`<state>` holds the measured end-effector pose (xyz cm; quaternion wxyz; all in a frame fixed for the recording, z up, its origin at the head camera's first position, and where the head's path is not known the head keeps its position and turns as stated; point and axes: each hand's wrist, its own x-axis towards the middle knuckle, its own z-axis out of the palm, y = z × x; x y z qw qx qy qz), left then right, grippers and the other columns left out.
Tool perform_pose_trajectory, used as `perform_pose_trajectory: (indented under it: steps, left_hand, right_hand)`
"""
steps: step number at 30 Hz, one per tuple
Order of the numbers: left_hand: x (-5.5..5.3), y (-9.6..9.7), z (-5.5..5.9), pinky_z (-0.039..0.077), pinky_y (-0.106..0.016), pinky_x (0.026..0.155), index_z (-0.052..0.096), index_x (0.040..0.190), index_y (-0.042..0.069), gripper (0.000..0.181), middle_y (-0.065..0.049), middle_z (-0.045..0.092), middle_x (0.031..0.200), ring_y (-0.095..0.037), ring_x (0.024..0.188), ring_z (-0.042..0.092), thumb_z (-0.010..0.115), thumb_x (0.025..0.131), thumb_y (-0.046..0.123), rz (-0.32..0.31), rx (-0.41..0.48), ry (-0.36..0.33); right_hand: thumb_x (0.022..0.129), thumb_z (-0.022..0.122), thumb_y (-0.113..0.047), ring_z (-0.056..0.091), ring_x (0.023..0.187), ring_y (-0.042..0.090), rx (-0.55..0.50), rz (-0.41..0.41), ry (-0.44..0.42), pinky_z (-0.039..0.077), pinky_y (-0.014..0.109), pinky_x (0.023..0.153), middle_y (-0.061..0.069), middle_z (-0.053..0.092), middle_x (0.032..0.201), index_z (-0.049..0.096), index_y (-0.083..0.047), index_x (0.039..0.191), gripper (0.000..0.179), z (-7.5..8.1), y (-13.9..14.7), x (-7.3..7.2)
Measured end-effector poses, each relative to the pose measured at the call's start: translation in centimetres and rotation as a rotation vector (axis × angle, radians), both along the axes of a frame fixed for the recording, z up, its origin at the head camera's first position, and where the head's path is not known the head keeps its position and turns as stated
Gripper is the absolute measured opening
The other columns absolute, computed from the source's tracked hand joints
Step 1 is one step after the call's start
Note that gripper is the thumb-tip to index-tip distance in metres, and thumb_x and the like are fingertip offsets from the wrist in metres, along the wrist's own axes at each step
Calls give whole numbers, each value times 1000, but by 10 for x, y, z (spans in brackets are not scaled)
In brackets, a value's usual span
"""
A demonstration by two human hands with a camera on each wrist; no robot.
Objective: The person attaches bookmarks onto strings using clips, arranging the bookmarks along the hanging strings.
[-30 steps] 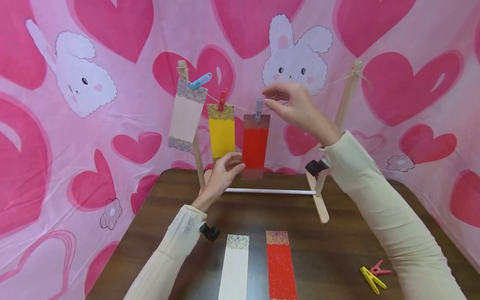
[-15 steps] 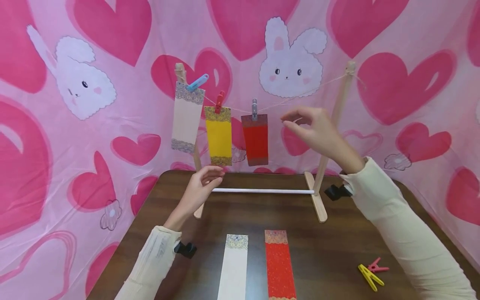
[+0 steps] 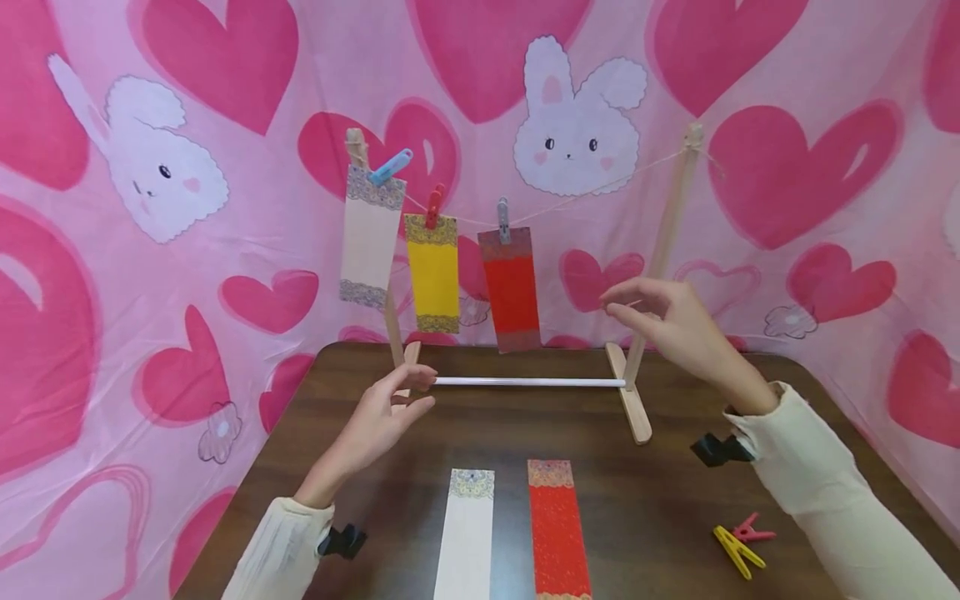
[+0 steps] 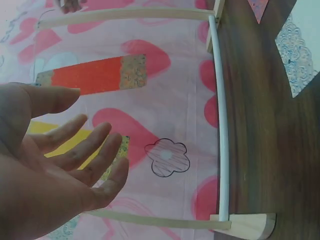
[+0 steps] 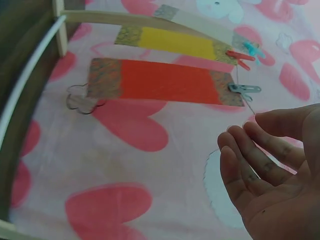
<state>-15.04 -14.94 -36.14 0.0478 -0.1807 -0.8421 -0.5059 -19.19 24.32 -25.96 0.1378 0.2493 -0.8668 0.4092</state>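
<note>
Three cards hang from a thin string tied between two wooden posts. A white card (image 3: 371, 237) is held by a blue clothespin (image 3: 392, 167), a yellow card (image 3: 436, 277) by a red clothespin (image 3: 433, 207), and a red card (image 3: 512, 292) by a grey clothespin (image 3: 503, 219). My left hand (image 3: 378, 417) is in the air below the yellow card, fingers relaxed and holding nothing. To the right of the red card, my right hand (image 3: 671, 321) is also raised with loose fingers and nothing in it; the right wrist view shows its palm (image 5: 280, 185) bare.
On the brown table (image 3: 615, 517) lie a white card (image 3: 467, 537) and a red card (image 3: 558, 533). A yellow clothespin (image 3: 738, 552) and a pink clothespin (image 3: 752, 529) lie together at right. A white rod (image 3: 528, 382) joins the stand's wooden feet (image 3: 637, 415).
My right hand has come off the grey clothespin and moved right and down. My left hand has left the red card's lower edge and dropped down and left. The red card swings freely.
</note>
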Motion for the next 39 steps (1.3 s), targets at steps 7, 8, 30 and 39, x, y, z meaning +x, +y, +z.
perform_pose_trajectory:
  steps: [7, 8, 30, 39]
  left_hand:
    - [15, -5, -6, 45, -58, 100, 62, 122, 15, 34, -3, 65, 121, -29, 118, 59, 73, 91, 11, 16, -39, -18]
    - [17, -5, -8, 45, -59, 100, 62, 122, 15, 35, -3, 65, 122, -29, 118, 59, 73, 90, 9, 16, -48, -23]
    - [39, -3, -62, 46, -56, 96, 65, 116, 10, 34, -1, 67, 115, -25, 114, 60, 77, 85, 5, -34, -151, -65]
    - [39, 2, -80, 47, -59, 94, 65, 112, 8, 31, -9, 66, 114, -32, 112, 62, 76, 84, 2, -57, -173, -97]
  right_hand:
    - [92, 72, -13, 69, 90, 7, 9, -54, -15, 51, 15, 76, 1, 74, 107, 71, -15, 116, 24, -33, 21, 23]
    - [92, 72, -13, 68, 90, 7, 3, -64, -22, 51, 14, 77, 1, 74, 108, 71, -15, 116, 24, -39, 24, 26]
    - [97, 63, -7, 70, 93, 4, -148, -241, -140, 52, 12, 79, 3, 75, 99, 69, -7, 112, 16, -131, 91, 99]
    - [95, 69, -23, 64, 92, -2, -10, -373, -218, 48, 12, 72, -1, 73, 103, 72, -17, 111, 18, -156, 103, 120]
